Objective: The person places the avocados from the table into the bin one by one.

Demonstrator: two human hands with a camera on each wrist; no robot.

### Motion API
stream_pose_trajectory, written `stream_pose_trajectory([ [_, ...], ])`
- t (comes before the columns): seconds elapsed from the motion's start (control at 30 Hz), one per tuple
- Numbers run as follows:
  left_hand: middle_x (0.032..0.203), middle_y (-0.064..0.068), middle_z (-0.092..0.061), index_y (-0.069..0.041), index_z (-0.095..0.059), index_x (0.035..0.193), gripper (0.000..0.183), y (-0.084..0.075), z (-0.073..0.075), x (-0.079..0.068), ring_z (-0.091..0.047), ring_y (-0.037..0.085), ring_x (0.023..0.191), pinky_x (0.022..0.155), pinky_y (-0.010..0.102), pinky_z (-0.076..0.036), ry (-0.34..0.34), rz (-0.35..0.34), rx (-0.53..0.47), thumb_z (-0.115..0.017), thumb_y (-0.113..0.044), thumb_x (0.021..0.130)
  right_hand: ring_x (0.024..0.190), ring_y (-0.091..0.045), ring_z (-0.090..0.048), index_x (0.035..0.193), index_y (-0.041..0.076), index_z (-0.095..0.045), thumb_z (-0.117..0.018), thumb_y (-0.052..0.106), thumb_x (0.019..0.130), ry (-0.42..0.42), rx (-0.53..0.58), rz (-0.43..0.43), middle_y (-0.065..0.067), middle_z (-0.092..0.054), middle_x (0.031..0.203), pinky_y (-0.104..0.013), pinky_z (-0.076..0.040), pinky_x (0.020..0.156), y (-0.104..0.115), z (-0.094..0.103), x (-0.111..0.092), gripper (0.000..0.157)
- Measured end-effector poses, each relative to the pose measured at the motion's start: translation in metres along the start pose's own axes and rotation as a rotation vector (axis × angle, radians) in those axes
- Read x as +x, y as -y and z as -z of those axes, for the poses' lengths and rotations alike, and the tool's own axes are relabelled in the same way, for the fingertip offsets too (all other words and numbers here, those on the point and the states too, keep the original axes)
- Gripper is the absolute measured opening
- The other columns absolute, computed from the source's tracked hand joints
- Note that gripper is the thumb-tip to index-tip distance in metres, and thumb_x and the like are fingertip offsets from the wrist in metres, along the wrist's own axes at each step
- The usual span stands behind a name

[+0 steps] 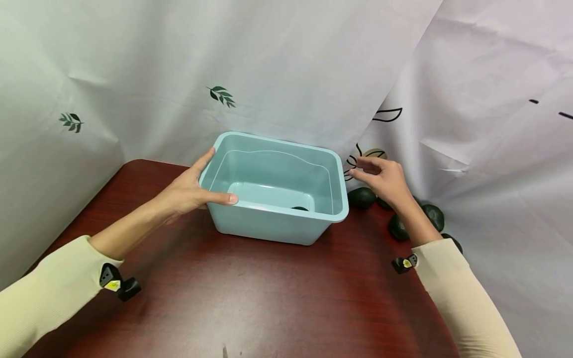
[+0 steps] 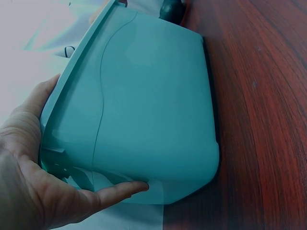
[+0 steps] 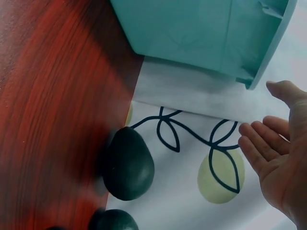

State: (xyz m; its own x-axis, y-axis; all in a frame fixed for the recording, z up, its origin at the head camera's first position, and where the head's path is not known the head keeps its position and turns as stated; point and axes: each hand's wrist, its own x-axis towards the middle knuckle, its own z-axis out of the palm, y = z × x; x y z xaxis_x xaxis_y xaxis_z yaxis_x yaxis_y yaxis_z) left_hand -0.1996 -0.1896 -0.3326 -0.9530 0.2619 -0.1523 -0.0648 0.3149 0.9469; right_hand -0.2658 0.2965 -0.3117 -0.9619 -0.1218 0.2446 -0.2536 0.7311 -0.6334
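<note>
A light blue plastic tub (image 1: 273,224) stands on the table against the back curtain. My left hand (image 1: 188,191) holds its left end, thumb along the near rim and fingers at the far left corner. In the left wrist view the hand (image 2: 45,177) spans that end of the tub (image 2: 153,96). Just past the right rim, my right hand (image 1: 382,179) hovers with fingers loosely bent and nothing in them. Inside the tub a dark green piece (image 1: 299,208) shows over the near wall, mostly hidden. Below the right hand lies a dark green avocado (image 3: 128,165).
Several more avocados (image 1: 433,217) lie along the table's right edge, beneath the right forearm. A white curtain (image 1: 286,64) with leaf prints hangs behind and to the right. The reddish-brown table (image 1: 250,293) stretches in front of the tub.
</note>
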Motion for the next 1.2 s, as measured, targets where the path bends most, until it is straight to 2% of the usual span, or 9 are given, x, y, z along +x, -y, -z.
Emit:
stream_pose_trajectory([
  [0.13,0.185,0.009,-0.024,-0.05,0.009,0.179,0.143,0.0,0.0,0.001,-0.044,0.042,0.157,0.108,0.05,-0.059,-0.001,0.005,0.002,-0.101,-0.036,0.087,0.13,-0.035,-0.078,0.147,0.009,-0.076,-0.085,0.044,0.102,-0.004,-0.01,-0.004,-0.014,-0.079,0.143,-0.012,-0.054,0.088,-0.006,0.0,-0.002,0.058],
  [0.47,0.185,0.009,-0.024,-0.05,0.009,0.179,0.143,0.0,-0.001,0.002,-0.045,0.041,0.156,0.109,0.05,-0.059,0.003,0.009,-0.006,-0.101,-0.035,0.088,0.128,-0.037,-0.079,0.145,0.006,-0.076,-0.086,0.046,0.101,-0.006,-0.015,-0.02,-0.015,-0.08,0.14,-0.01,-0.054,0.089,-0.022,-0.001,-0.007,0.061],
  [0.53,0.186,0.009,-0.023,-0.05,0.009,0.179,0.143,0.0,-0.001,0.002,-0.044,0.042,0.157,0.109,0.052,-0.059,0.004,0.01,-0.004,-0.101,-0.035,0.088,0.128,-0.036,-0.079,0.145,0.006,-0.077,-0.086,0.047,0.101,-0.009,-0.027,-0.026,-0.015,-0.08,0.14,-0.017,-0.059,0.093,-0.024,-0.001,-0.008,0.06],
  [0.6,0.186,0.008,-0.023,-0.05,0.009,0.179,0.143,-0.001,-0.001,0.002,-0.044,0.041,0.157,0.111,0.052,-0.058,0.001,0.01,0.0,-0.101,-0.036,0.088,0.129,-0.037,-0.079,0.145,0.006,-0.076,-0.085,0.048,0.101,-0.002,-0.039,-0.026,-0.016,-0.079,0.142,-0.031,-0.064,0.1,-0.027,-0.001,-0.008,0.061],
  [0.7,0.186,0.008,-0.022,-0.051,0.01,0.179,0.144,-0.001,0.0,0.003,-0.043,0.041,0.158,0.113,0.052,-0.057,0.0,0.011,0.0,-0.101,-0.035,0.088,0.131,-0.038,-0.078,0.146,0.006,-0.076,-0.084,0.046,0.102,0.009,-0.046,-0.035,-0.017,-0.078,0.143,-0.053,-0.063,0.107,-0.032,-0.001,-0.009,0.06],
  [0.8,0.186,0.008,-0.023,-0.051,0.01,0.179,0.144,-0.001,0.0,0.003,-0.043,0.041,0.158,0.112,0.052,-0.057,-0.001,0.01,0.003,-0.101,-0.035,0.088,0.132,-0.039,-0.077,0.146,0.005,-0.075,-0.085,0.043,0.103,0.009,-0.04,-0.053,-0.018,-0.078,0.143,-0.059,-0.061,0.11,-0.036,-0.002,-0.009,0.058],
  [0.97,0.185,0.008,-0.023,-0.05,0.009,0.179,0.144,-0.001,0.0,0.002,-0.043,0.041,0.157,0.11,0.05,-0.058,0.001,0.008,-0.003,-0.101,-0.034,0.088,0.131,-0.038,-0.078,0.145,0.005,-0.076,-0.085,0.045,0.102,0.009,-0.049,-0.061,-0.018,-0.079,0.141,-0.053,-0.063,0.108,-0.041,-0.001,-0.01,0.06],
  [1.13,0.185,0.01,-0.025,-0.049,0.009,0.179,0.143,0.0,0.0,0.002,-0.044,0.042,0.156,0.108,0.049,-0.059,0.003,0.005,-0.006,-0.1,-0.033,0.088,0.13,-0.037,-0.078,0.145,0.005,-0.075,-0.087,0.043,0.101,0.017,-0.059,-0.071,-0.018,-0.08,0.14,-0.02,-0.057,0.094,-0.048,0.001,-0.01,0.06],
  [1.2,0.184,0.01,-0.026,-0.049,0.009,0.179,0.143,-0.001,0.0,0.002,-0.045,0.042,0.156,0.108,0.049,-0.059,0.003,0.001,-0.004,-0.1,-0.033,0.088,0.13,-0.038,-0.078,0.146,0.005,-0.075,-0.087,0.041,0.101,0.02,-0.058,-0.08,-0.018,-0.08,0.139,-0.017,-0.055,0.093,-0.052,0.001,-0.01,0.059],
])
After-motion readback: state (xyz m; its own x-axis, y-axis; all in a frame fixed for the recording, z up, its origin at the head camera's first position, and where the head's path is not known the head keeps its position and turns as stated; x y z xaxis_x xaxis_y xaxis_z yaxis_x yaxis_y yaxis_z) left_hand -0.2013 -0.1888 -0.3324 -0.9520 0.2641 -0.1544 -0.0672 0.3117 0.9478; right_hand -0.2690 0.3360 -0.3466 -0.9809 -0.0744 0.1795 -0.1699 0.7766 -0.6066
